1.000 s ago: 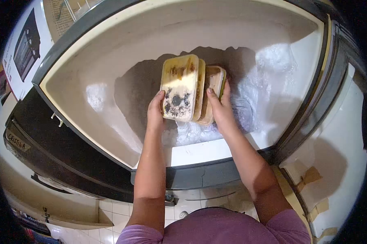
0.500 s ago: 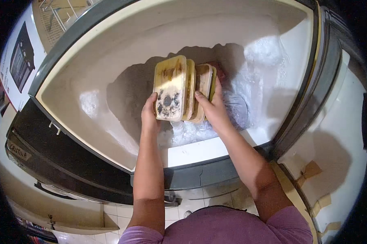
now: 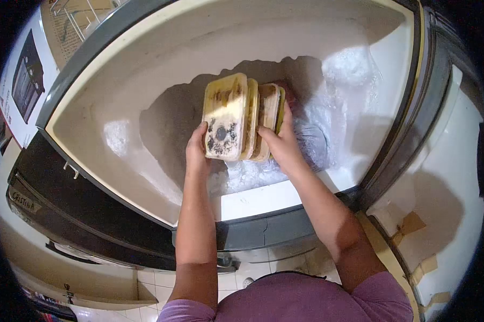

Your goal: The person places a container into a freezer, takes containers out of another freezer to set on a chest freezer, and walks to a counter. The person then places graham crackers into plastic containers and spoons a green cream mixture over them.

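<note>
Several rectangular plastic tubs with frosty contents are stacked on edge between my hands, above the inside of a chest freezer (image 3: 107, 91). The front plastic tub (image 3: 224, 115) has a yellowish-white face with brown and black patches. Behind it are more tubs, among them a brownish one (image 3: 268, 110). My left hand (image 3: 197, 147) grips the stack's left side, thumb on the front tub's edge. My right hand (image 3: 282, 142) wraps the right side, its thumb over the brownish tub. Below my right hand lies a frosty plastic-wrapped bundle (image 3: 311, 144); a dark red item (image 3: 290, 96) is partly hidden behind the tubs.
White frost (image 3: 352, 67) coats the freezer's right inner wall, with another patch (image 3: 117, 135) on the left. The freezer's dark rim (image 3: 242, 234) runs between my body and the opening. A printed box (image 3: 30, 75) stands at the left, and a white surface (image 3: 430, 214) at the right.
Almost nothing differs. The stack of tubs has shifted very slightly to the right, with both hands keeping the same hold.
</note>
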Tool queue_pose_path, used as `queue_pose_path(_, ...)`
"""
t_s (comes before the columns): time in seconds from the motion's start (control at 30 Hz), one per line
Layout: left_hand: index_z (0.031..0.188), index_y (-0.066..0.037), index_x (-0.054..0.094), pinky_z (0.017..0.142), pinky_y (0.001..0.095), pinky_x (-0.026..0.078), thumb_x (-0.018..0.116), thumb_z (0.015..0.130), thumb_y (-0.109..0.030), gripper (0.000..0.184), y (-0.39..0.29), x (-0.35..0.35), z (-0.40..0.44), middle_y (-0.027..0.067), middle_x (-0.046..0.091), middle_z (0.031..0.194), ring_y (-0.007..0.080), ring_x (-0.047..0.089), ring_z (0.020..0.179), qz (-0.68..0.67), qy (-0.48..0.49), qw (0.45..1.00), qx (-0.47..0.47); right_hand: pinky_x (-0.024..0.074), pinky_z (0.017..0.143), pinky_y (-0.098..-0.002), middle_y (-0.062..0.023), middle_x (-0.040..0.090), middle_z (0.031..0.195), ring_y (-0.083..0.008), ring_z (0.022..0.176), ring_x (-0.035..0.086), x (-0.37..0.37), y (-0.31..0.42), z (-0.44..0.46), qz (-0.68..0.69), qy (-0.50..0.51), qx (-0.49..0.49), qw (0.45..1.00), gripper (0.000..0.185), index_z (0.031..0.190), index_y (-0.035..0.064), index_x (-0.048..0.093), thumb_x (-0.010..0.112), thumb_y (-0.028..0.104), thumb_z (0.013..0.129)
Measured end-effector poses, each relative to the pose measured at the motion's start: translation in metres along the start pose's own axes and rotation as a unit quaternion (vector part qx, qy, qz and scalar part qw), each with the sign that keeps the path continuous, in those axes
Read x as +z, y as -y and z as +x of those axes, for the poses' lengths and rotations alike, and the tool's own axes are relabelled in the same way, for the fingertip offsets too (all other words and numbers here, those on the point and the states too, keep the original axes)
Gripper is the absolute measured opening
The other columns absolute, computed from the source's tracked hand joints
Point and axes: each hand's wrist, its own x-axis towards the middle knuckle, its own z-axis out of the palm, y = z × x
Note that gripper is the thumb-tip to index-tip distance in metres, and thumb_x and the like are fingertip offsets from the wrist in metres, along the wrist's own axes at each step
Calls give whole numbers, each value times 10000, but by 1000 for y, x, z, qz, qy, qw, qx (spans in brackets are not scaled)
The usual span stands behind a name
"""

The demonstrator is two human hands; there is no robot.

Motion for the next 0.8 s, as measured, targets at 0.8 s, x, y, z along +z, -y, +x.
queue_pose_path(0.8, 1202, -55, 570, 836, 347, 527, 487, 949, -370, 412, 0, -6, 4, 56, 657, 1120, 191, 650, 982, -15, 12, 998, -60, 283, 1096, -407, -216, 303, 1415, -327, 1319, 322, -1, 10, -5, -62, 54, -30, 996, 1034, 1484, 15, 77, 740, 60, 692)
